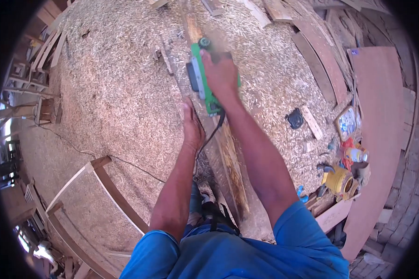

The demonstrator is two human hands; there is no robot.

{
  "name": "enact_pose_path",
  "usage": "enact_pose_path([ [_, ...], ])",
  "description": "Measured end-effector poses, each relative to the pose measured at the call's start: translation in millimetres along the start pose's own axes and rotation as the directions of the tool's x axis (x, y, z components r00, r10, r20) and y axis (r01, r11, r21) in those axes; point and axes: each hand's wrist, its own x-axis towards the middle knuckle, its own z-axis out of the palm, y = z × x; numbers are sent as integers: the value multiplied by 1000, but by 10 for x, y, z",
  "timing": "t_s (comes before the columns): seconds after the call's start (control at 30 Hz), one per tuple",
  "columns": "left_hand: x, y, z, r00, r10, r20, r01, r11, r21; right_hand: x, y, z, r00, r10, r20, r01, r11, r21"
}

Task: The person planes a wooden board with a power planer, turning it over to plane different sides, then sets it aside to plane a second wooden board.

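My right hand point(219, 78) is wrapped round the handle of a green electric planer point(208, 95), which rests on a long wooden plank point(231, 162). Dust or shavings blur the air beside the planer's front end. A black cord runs from its rear down past my left wrist. My left hand point(192, 124) lies against the left edge of the wood, just below and left of the planer, with its thumb pointing up. Its fingers are mostly hidden behind the hand and the board edge.
Shavings cover the ground point(121, 83). A curved wooden frame point(118, 197) stands at lower left, with a cord point(139, 168) near it. On the right are a yellow power tool point(338, 180), a black object point(294, 118), small offcuts and a wide board point(379, 116).
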Motion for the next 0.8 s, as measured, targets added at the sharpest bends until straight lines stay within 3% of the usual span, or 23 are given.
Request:
enact_pose_path([
  [0.07, -19, 19, 47, 999, -3, -48, 5, 999, 33, 448, -1, 244, 1000, 15, -5, -15, 998, -54],
  [0.13, 30, 7, 11, 998, 54, -14, -53, 997, 63, 628, -159, 249, 995, 66, 79, -68, 997, 25],
  [0.23, 7, -29, 40, 992, 109, -60, -98, 982, 164, 438, -311, 84, 987, 80, 137, -85, 996, 33],
  [0.37, 0, -8, 16, 998, -22, 55, 26, 997, -73, -211, 358, -79, 999, -21, 43, 24, 998, -53],
  [0.43, 10, 54, -27, 983, -113, 147, 132, 984, -121, -1100, 516, -585, 994, 30, 106, -19, 995, -99],
  [0.47, 32, 53, 5, 993, -107, 39, 104, 993, 63, -1558, 716, -793, 982, 110, 152, -100, 993, -69],
  [0.53, 49, -11, 55, 987, -37, -159, 103, 897, 430, -2584, 1235, -1167, 992, 96, 85, -91, 994, -60],
  [0.57, 102, -85, -25, 993, 32, -110, 36, 825, 563, -3066, 1313, -1417, 974, 177, 142, -192, 977, 92],
  [0.6, 159, -159, -106, 993, 101, -60, -33, 732, 681, -3565, 1527, -1593, 973, 207, 98, -208, 978, 3],
  [0.7, 317, -265, -208, 998, 55, -42, -12, 731, 682, -4700, 1883, -2001, 960, 278, 25, -279, 959, 43],
  [0.8, 309, -261, -187, 998, 28, -54, 14, 765, 643, -4923, 1979, -2062, 938, 340, 70, -338, 940, -33],
])
